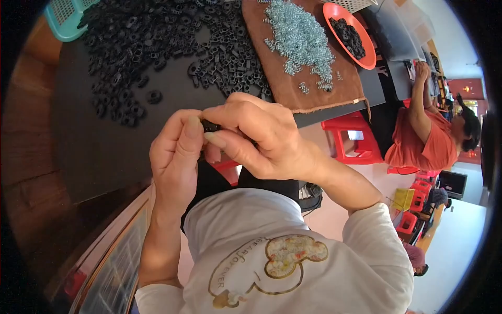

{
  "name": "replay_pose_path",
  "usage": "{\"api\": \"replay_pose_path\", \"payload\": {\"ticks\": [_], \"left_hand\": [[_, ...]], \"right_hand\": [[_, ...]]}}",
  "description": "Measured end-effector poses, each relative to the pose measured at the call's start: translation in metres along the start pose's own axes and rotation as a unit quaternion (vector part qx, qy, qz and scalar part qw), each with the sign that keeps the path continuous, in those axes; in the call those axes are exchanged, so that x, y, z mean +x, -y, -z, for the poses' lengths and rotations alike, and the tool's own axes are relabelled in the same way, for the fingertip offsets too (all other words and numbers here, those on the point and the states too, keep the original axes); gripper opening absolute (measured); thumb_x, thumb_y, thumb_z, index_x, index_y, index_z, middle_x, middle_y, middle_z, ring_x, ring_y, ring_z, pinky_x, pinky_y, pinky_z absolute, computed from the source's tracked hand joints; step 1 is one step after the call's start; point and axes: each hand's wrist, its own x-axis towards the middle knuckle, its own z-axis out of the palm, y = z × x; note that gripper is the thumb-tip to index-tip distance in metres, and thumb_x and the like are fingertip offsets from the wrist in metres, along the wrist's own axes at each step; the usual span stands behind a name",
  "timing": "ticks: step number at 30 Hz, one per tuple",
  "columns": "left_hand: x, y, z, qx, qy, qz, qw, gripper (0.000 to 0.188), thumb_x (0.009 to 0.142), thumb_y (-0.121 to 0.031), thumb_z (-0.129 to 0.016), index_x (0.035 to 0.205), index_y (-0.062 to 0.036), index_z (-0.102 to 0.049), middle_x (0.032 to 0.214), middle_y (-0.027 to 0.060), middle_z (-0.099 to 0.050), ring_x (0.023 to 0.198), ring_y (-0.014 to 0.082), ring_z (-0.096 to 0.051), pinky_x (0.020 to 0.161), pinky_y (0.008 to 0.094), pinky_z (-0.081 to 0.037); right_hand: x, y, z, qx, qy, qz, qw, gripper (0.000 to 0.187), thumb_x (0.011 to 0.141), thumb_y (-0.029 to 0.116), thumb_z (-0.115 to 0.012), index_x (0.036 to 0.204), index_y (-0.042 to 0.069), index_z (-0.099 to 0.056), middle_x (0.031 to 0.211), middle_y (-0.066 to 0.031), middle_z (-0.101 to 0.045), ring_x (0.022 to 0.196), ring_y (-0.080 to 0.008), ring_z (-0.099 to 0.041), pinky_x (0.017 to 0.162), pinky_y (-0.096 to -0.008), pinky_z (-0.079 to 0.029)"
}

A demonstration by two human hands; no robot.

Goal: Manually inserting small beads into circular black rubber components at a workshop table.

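Between the fingertips of both hands is a small black plastic part, mostly covered by the fingers. My left hand pinches it from the left. My right hand closes on it from the right, thumb below and index finger above. The hands meet just over the near edge of the dark table. Many loose black plastic parts are spread beyond them. On a brown cloth to the right lies a heap of small silvery coil springs.
An orange-red oval dish with small black pieces sits at the far right of the cloth. A turquoise basket stands far left. A red stool is by the table, and a person in an orange shirt works at the right.
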Motion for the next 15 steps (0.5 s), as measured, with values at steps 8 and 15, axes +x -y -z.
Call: {"api": "replay_pose_path", "payload": {"ticks": [8,15], "left_hand": [[-0.001,0.000,0.007,-0.006,0.017,-0.007,1.000,0.021,0.101,-0.018,-0.051,0.095,-0.0006,-0.060,0.080,0.0037,-0.064,0.067,0.0049,-0.052,0.063,0.0205,-0.044],[0.000,0.001,0.011,0.021,0.024,0.014,0.999,0.022,0.101,-0.019,-0.053,0.091,-0.0009,-0.061,0.077,0.0023,-0.064,0.065,0.0043,-0.052,0.061,0.0201,-0.044]], "right_hand": [[0.025,-0.034,0.032,-0.092,0.043,-0.022,0.995,0.013,0.085,0.009,-0.065,0.094,0.000,-0.063,0.077,-0.0121,-0.057,0.068,-0.0288,-0.061,0.059,-0.0382,-0.049],[0.049,-0.059,0.024,-0.255,0.175,0.027,0.951,0.011,0.080,0.014,-0.065,0.086,0.004,-0.064,0.088,-0.0120,-0.055,0.083,-0.0305,-0.064,0.065,-0.0416,-0.054]]}}
